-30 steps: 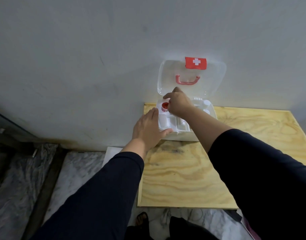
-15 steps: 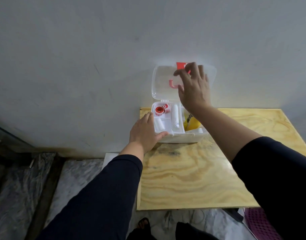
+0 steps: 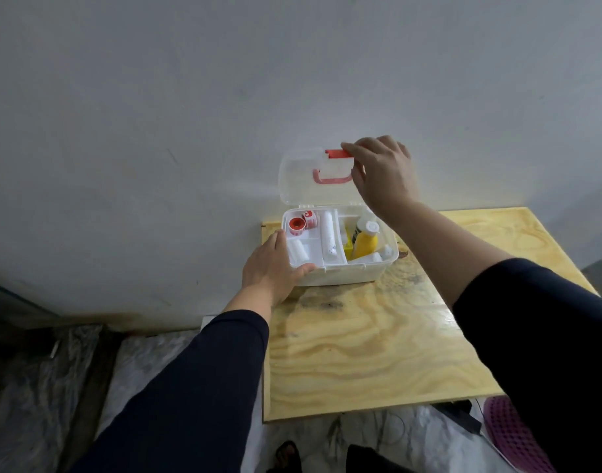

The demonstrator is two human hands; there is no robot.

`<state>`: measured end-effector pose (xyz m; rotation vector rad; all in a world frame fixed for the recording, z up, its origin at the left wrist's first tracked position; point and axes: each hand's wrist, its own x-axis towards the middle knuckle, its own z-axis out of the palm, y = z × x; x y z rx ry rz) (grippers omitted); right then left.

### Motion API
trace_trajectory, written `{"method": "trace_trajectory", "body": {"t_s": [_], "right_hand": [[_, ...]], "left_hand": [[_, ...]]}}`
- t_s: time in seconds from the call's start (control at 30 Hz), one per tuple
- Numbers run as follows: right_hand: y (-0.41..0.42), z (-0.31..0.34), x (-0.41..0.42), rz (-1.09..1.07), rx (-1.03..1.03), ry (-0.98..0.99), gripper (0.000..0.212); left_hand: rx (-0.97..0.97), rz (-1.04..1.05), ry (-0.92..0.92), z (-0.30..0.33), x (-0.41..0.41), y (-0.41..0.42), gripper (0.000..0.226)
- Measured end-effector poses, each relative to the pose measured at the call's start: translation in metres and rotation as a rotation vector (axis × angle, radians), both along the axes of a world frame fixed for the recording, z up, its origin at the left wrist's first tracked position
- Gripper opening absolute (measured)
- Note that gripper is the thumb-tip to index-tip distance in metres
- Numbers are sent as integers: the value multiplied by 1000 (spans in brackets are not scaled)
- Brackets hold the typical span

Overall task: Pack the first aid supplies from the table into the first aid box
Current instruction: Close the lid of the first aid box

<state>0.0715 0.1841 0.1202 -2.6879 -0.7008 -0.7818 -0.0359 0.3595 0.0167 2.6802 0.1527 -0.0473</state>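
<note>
The white first aid box (image 3: 340,276) stands open at the table's far left corner, against the wall. Its clear lid (image 3: 303,179) stands upright, with a red handle (image 3: 332,179) and a red latch (image 3: 337,153). My right hand (image 3: 383,175) grips the lid's top edge at the latch. My left hand (image 3: 275,264) rests flat against the box's left front corner. In the tray lie a red tape roll (image 3: 296,226), a white gauze roll (image 3: 297,251) and a long white tube (image 3: 327,237). A yellow bottle (image 3: 365,241) lies in the right compartment.
The plywood table (image 3: 378,336) reaches from the wall toward me. A grey wall (image 3: 224,97) rises right behind the box. A purple mesh stool (image 3: 511,435) shows at the bottom right, and plastic-covered floor (image 3: 53,387) lies to the left.
My right hand has lifted out of the tray and risen to the lid's top edge, closing on it at the red latch. My left hand has stayed on the box.
</note>
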Motion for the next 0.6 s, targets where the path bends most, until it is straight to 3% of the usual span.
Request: {"method": "trace_trajectory", "body": {"t_s": [0.17,0.33,0.6], "right_hand": [[-22,-21,-52,26,-4,-14,33],[-30,-55,-92,-5,12,-41,38],[-38,-92,-114,-9,1,43,28]], "left_hand": [[-14,53,-127,3,-3,-4,110],[-51,62,-370,7,-14,-6,97],[80,-54,-227,8,-12,-22,69]]}}
